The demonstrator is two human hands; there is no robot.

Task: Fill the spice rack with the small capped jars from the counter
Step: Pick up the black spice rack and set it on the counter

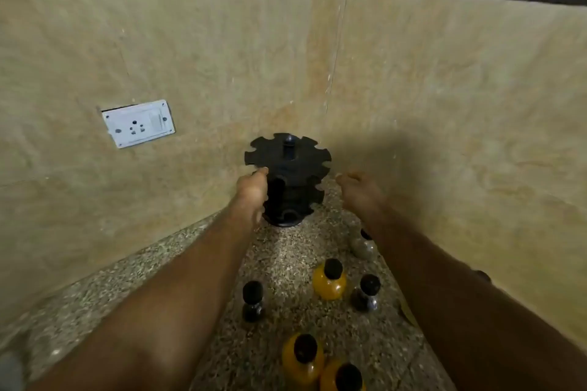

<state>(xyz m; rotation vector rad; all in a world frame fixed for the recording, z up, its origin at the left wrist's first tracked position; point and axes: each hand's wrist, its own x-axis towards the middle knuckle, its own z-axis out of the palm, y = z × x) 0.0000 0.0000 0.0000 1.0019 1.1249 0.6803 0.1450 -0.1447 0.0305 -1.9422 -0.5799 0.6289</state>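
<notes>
While left hand [252,190] touches the seemingly unfilled rack [287,168], grip unclear, right hand [359,189] hovers loosely curled, empty; jars [329,279] behind the wrists need fetching next.

Item 1: black tiered notched plastic spice rack [287,174], on the speckled stone counter [282,254], in the corner where two walls meet.

Item 2: white plastic socket plate [138,124], on the left wall, left of the rack and higher.

Item 3: I log the left hand [252,190] against the rack's left side, and the right hand [359,190] right of it, apart.

Item 4, before the rack:
- grey-filled capped glass jar [362,246], nearest the rack, partly behind the right forearm
- orange-filled capped glass jar [329,282], centre
- dark-filled capped glass jar [252,301], to its left
- second dark-filled jar [367,294], to its right
- two nearer orange-filled jars [303,359], touching each other, closest to me
</notes>
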